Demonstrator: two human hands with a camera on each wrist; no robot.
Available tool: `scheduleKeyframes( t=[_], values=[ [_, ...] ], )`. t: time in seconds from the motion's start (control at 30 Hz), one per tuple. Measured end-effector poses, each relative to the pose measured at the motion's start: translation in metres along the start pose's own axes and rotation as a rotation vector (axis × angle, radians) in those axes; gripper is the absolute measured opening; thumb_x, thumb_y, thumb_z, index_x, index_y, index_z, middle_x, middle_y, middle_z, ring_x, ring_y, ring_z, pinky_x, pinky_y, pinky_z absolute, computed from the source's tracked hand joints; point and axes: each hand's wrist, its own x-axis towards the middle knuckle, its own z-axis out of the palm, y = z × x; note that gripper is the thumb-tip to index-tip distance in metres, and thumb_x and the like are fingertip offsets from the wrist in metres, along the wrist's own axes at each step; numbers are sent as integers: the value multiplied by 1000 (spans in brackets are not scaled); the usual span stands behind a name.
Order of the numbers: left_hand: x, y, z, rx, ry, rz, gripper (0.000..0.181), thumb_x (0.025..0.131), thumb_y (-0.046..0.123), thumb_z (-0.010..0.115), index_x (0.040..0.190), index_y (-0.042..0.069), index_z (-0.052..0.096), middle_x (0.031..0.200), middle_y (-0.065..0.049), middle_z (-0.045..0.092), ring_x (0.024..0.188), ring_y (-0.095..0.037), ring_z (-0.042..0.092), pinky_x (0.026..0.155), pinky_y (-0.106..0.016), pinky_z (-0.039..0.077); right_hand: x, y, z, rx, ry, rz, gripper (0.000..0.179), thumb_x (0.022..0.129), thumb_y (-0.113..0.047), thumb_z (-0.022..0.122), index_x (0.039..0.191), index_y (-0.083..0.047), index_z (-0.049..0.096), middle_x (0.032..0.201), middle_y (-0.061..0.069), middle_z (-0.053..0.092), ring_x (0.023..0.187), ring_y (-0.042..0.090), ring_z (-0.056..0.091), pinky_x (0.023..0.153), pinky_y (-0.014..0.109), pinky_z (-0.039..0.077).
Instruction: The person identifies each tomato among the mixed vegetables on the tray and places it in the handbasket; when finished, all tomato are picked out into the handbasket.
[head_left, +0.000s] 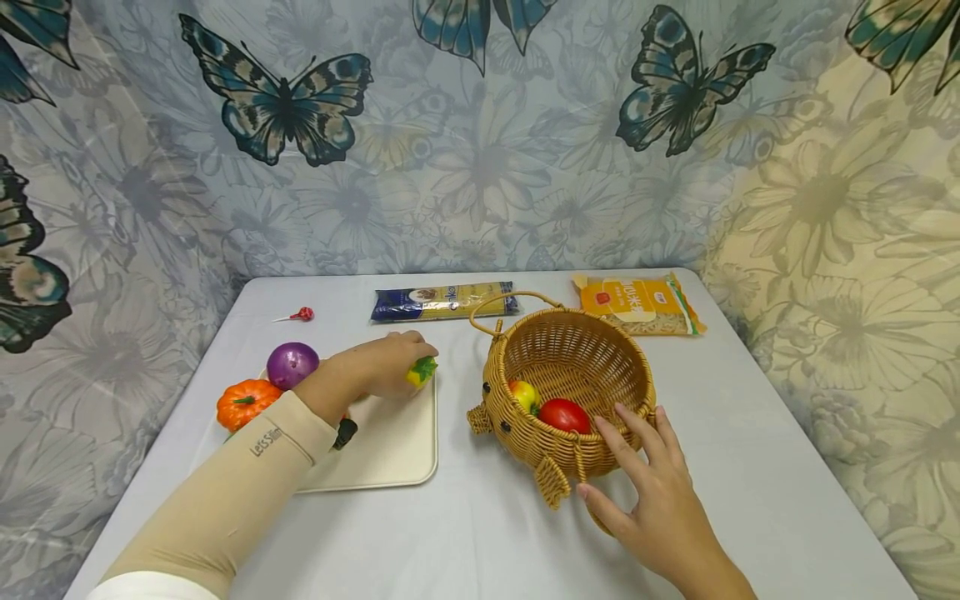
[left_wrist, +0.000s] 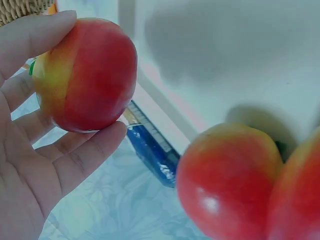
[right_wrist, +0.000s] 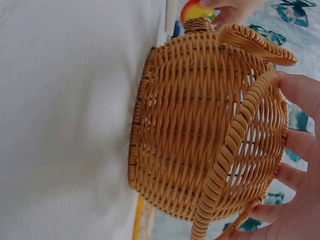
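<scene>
My left hand (head_left: 390,365) holds a red-and-yellow fruit (left_wrist: 95,75) with a green leafy top, thumb on one side and fingers on the other, over the far right part of a cream tray (head_left: 397,458). In the left wrist view, two more red-and-yellow fruits (left_wrist: 227,180) lie close together. My right hand (head_left: 660,500) is spread against a wicker basket (head_left: 517,446), fingertips over its rim and thumb touching its handle (right_wrist: 227,150). Inside the basket are a red tomato-like item (head_left: 564,415) and a yellow-and-red piece (head_left: 523,395).
A purple onion-like vegetable (head_left: 292,365) and an orange pumpkin (head_left: 246,403) sit at the tray's left side. A dark-ended item (head_left: 345,432) shows beside the left forearm. Farther back lie a lollipop (head_left: 302,314), a blue-and-yellow packet (head_left: 442,302) and an orange bag (head_left: 641,306).
</scene>
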Motion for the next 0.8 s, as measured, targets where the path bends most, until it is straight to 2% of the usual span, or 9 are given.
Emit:
scheduleKeyframes(
  t=[0.33,0.8],
  values=[
    [-5,14,-8,33,34,49,62,91,14,73,149,16,53,144,-10,52,126,-28,51,109,-46,47,0,0,0,-2,11,-11,80,72,-28,89,145,-12,58,154,19,44,149,55,20,121,68,16],
    [-10,37,-21,80,65,169,63,90,15,74,149,15,52,146,-11,50,125,-28,51,103,-40,50,-1,0,1,6,6,3,81,73,-28,89,146,-14,58,155,19,43,149,55,19,119,72,18]
  ],
)
